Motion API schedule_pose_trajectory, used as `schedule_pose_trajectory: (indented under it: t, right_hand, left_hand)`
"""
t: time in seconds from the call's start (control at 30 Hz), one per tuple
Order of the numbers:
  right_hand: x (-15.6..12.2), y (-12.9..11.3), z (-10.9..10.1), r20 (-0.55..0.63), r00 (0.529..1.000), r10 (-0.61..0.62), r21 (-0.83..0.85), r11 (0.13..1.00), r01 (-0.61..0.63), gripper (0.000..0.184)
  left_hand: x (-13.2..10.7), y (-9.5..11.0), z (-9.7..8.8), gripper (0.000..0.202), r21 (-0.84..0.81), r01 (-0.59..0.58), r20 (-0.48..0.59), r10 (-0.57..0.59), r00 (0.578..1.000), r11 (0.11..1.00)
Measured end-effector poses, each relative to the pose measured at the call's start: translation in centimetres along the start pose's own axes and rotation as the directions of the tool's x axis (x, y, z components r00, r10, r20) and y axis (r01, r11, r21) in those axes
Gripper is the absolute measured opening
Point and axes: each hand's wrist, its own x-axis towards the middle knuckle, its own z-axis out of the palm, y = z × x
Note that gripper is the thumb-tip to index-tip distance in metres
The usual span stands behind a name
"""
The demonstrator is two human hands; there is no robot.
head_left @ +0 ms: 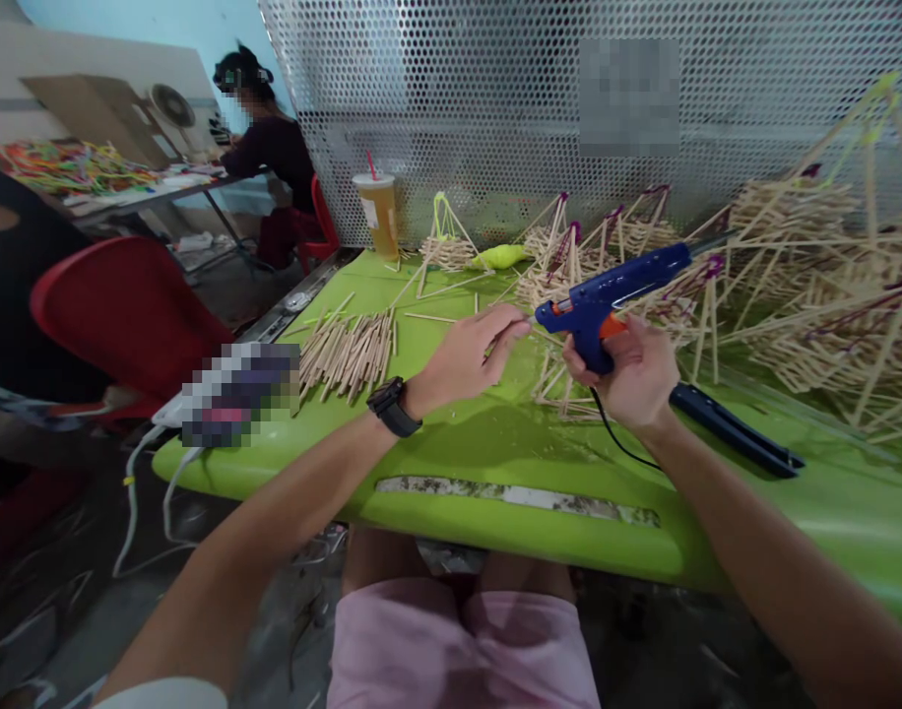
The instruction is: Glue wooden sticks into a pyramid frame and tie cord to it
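My right hand (635, 374) is wrapped round the grip of a blue glue gun (620, 286) with an orange trigger, its nozzle pointing left. My left hand (470, 354), with a black watch on the wrist, pinches a thin wooden stick right at the gun's nozzle. Both hands hover over a small flat frame of sticks (561, 389) lying on the green table (495, 443). The gun's black cord hangs down from my right hand.
A pile of loose sticks (348, 354) lies at left beside a power strip (229, 394). Finished stick structures (805, 286) crowd the back and right. A drink cup (377, 212) stands by the perforated metal screen. A black flat tool (732, 428) lies at right. Another person sits far left.
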Motion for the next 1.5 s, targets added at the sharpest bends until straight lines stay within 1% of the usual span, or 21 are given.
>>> schedule_pose_trajectory:
  t: [0.1, 0.17, 0.23, 0.33, 0.5, 0.6, 0.67, 0.77, 0.83, 0.93, 1.0, 1.1, 1.17, 1.27, 1.4, 1.5]
  right_hand:
    - [-0.3, 0.0, 0.3, -0.093, 0.987, -0.129, -0.017, 0.992, 0.128, 0.033]
    - [-0.4, 0.0, 0.3, -0.133, 0.970, -0.203, -0.042, 0.979, 0.199, 0.036]
    - [-0.6, 0.2, 0.1, -0.129, 0.961, -0.243, -0.061, 0.970, 0.237, 0.040]
    - [-0.7, 0.4, 0.0, -0.102, 0.957, -0.272, -0.074, 0.961, 0.265, 0.043]
    - [-0.8, 1.0, -0.2, -0.056, 0.947, -0.318, -0.087, 0.946, 0.312, 0.039]
    - [-0.8, 1.4, -0.2, -0.043, 0.954, -0.297, -0.127, 0.949, 0.289, 0.040]
    - [-0.8, 1.6, -0.2, -0.047, 0.957, -0.287, -0.125, 0.952, 0.279, 0.041]
    - [-1.0, 1.5, -0.1, -0.054, 0.947, -0.317, -0.111, 0.944, 0.309, 0.043]
    - [-1.2, 1.3, -0.1, -0.071, 0.944, -0.323, -0.148, 0.939, 0.310, 0.045]
    - [-1.4, 1.1, 0.0, -0.084, 0.951, -0.297, -0.220, 0.936, 0.273, 0.045]
    - [-1.5, 1.1, 0.1, -0.081, 0.955, -0.285, -0.236, 0.937, 0.259, 0.046]
    - [-1.6, 1.1, 0.2, -0.072, 0.951, -0.302, -0.210, 0.936, 0.282, 0.045]
    - [-1.6, 1.0, 0.4, -0.048, 0.947, -0.318, -0.175, 0.936, 0.305, 0.042]
    - [-1.6, 0.7, 0.5, -0.038, 0.950, -0.309, -0.139, 0.943, 0.301, 0.037]
    - [-1.7, 0.5, 0.5, -0.083, 0.959, -0.270, -0.148, 0.955, 0.256, 0.040]
    - [-1.6, 0.7, 0.3, -0.099, 0.960, -0.263, -0.170, 0.955, 0.245, 0.041]
  left_hand:
    - [0.1, -0.1, 0.0, 0.037, 0.023, 0.035, 0.044, -0.036, 0.998, 0.999]
    - [0.1, -0.2, 0.0, 0.037, 0.032, 0.045, 0.066, -0.047, 0.997, 0.998]
    - [0.1, -0.4, 0.1, 0.037, 0.034, 0.046, 0.062, -0.048, 0.997, 0.998]
    - [0.0, -0.7, 0.3, 0.038, 0.021, 0.033, 0.039, -0.034, 0.999, 0.999]
    - [-0.1, -1.2, 0.4, 0.045, -0.006, 0.035, 0.045, -0.034, 0.998, 0.999]
    - [0.0, -1.4, 0.3, 0.049, -0.005, 0.016, 0.039, -0.016, 0.999, 1.000]
    - [0.0, -1.5, 0.3, 0.051, 0.003, 0.013, 0.044, -0.013, 0.999, 1.000]
    - [0.1, -1.4, 0.2, 0.052, -0.004, 0.010, 0.049, -0.010, 0.999, 1.000]
    - [0.1, -1.4, 0.1, 0.053, -0.015, 0.006, 0.058, -0.005, 0.998, 1.000]
    - [0.1, -1.4, 0.1, 0.055, -0.020, 0.009, 0.068, -0.008, 0.998, 1.000]
    - [0.1, -1.5, 0.2, 0.055, -0.023, 0.008, 0.059, -0.006, 0.998, 1.000]
    - [0.1, -1.7, 0.3, 0.057, -0.029, 0.000, 0.044, 0.002, 0.999, 1.000]
    - [0.1, -1.6, 0.3, 0.055, -0.032, 0.004, 0.052, -0.003, 0.999, 0.999]
    - [0.2, -1.3, 0.1, 0.052, -0.041, 0.020, 0.069, -0.018, 0.997, 0.999]
    - [0.1, -1.1, -0.1, 0.054, -0.039, 0.034, 0.081, -0.030, 0.996, 0.999]
    - [0.1, -1.2, 0.0, 0.055, -0.037, 0.053, 0.085, -0.050, 0.995, 0.998]
